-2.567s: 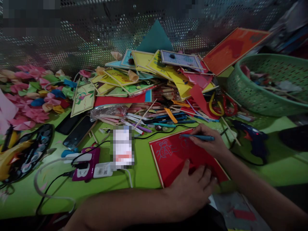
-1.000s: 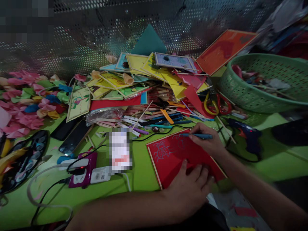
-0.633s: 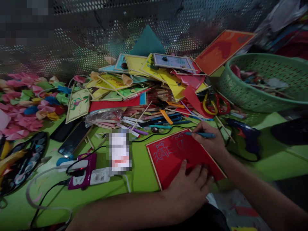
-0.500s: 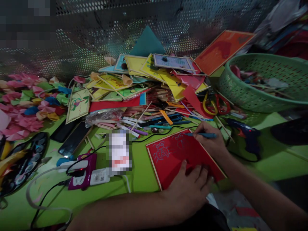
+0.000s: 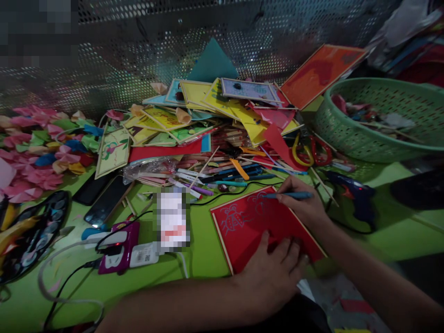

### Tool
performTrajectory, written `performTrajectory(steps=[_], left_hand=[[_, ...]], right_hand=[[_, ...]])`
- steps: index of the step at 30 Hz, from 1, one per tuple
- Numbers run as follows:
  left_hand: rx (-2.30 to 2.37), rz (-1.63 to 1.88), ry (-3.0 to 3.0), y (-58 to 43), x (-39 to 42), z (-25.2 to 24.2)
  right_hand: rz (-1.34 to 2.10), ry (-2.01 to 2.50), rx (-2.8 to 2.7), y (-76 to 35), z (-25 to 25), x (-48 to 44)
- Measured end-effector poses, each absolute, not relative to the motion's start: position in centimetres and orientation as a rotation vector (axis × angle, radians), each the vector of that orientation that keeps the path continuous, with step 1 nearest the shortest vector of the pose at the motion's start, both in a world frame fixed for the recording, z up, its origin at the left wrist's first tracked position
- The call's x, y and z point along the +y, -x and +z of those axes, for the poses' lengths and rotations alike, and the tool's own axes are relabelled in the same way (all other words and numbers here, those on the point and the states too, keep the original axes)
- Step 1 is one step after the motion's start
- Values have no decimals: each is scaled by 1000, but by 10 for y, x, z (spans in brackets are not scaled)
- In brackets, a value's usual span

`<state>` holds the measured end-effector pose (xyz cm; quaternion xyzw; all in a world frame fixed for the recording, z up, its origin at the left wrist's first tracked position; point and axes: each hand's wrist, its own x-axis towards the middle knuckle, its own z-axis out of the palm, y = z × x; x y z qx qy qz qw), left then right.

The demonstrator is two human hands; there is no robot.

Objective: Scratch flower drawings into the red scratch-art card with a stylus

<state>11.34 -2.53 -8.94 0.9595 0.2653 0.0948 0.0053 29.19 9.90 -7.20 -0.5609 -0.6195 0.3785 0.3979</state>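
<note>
By the near edge of the worktop [image 5: 201,259] lies a red card [image 5: 249,226]. The left hand [image 5: 273,273] rests spread on it, empty, I'd guess to stop it sliding; the right hand [image 5: 305,212], grip narrow, pinches a blue pen [image 5: 300,195] towards its tip, probably for control, at a sketched bug [image 5: 258,204].

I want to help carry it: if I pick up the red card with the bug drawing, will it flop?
Probably not much: the pale strips along its edges should stiffen the red card. It looks thin, so it's likely light. Pushed now, it may not slide easily, because the left hand rests on it.
</note>
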Motion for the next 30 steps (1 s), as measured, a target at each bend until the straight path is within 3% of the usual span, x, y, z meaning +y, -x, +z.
performTrajectory(steps=[30], left_hand=[[811, 232, -3008, -113, -25, -89]], right_hand=[[944, 1395, -1551, -292, -73, 98]])
